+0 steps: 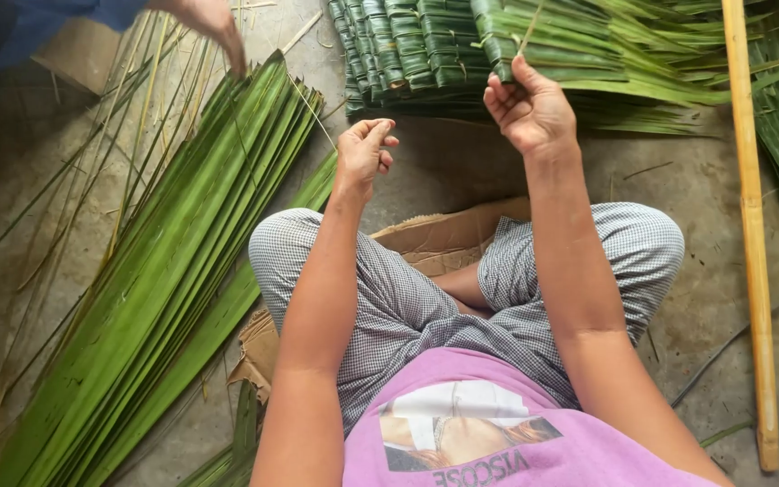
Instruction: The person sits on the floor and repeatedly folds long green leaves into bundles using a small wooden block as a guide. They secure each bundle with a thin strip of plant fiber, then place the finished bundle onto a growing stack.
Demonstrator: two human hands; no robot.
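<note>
My right hand (529,113) pinched a thin green leaf strip (523,41) at the folded green palm-leaf row (426,45) on the concrete floor (462,167). Left hand (362,153) loosely curled, empty, beside long loose green fronds (164,271).

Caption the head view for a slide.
Seated person's right hand pinches a folded leaf row; left hand beside long leaves.

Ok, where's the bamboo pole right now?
In the head view the bamboo pole lies on the floor at the far right, running top to bottom, just right of the person's right knee and beside the folded leaf stack.
</note>
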